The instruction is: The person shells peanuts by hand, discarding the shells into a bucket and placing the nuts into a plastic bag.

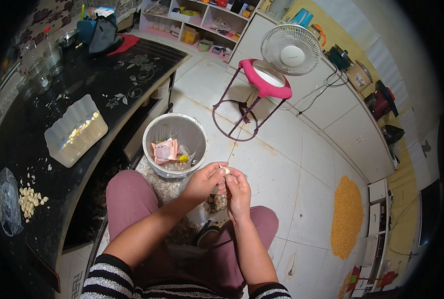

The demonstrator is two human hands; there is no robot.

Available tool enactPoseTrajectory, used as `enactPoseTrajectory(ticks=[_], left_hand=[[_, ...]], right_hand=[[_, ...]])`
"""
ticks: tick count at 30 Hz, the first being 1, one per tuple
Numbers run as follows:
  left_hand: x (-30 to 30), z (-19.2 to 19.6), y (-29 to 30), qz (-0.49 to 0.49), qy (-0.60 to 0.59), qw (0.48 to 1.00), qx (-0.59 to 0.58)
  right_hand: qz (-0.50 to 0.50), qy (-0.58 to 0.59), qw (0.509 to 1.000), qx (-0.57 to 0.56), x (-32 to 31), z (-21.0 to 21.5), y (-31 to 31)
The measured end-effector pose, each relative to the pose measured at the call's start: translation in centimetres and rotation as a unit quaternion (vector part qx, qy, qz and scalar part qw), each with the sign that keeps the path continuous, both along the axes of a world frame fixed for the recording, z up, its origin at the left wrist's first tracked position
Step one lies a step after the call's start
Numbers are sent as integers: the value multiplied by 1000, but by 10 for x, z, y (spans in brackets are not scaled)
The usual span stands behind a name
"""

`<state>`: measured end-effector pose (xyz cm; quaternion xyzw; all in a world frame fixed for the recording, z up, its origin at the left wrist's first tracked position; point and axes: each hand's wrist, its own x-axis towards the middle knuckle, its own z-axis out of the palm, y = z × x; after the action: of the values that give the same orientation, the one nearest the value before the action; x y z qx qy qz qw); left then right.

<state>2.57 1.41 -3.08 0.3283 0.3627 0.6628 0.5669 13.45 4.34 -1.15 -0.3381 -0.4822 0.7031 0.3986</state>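
Garlic clove pinched between both hands, just in front of the waste bin.

Left hand [202, 182] and right hand [238, 192] meet fingertip to fingertip, both closed narrow on one small pale garlic clove [226, 171]; it sits in the air over the person's lap, just on the near side of the bin [175, 144]. Risks, as judged: the clove is small and only held at the tips, so a slip could drop it onto the heap of skins between the knees or into the bin with the rubbish, where it would be hard to find. Peel flicked off could miss the bin and land on the tiled floor. The clear tub [77, 130] of peeled cloves stands on the dark counter well to the left of the bin, so the carry across is another chance to drop it.
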Motion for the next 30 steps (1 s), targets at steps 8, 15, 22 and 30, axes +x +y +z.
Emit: enactPoseTrajectory(ticks=[8,15,22,30], left_hand=[[-1,0,-2,-53,-46,997,-20],[6,-18,6,10,12,998,-55],[8,-25,8,87,84,990,-75],[5,1,-5,2,-84,986,-146]], right_hand=[[-8,-38,996,77,0,-1,0],[-86,-363,800,469,1,-4,-2],[-67,-408,757,507,0,8,-4],[-52,-363,730,577,5,13,-2]])
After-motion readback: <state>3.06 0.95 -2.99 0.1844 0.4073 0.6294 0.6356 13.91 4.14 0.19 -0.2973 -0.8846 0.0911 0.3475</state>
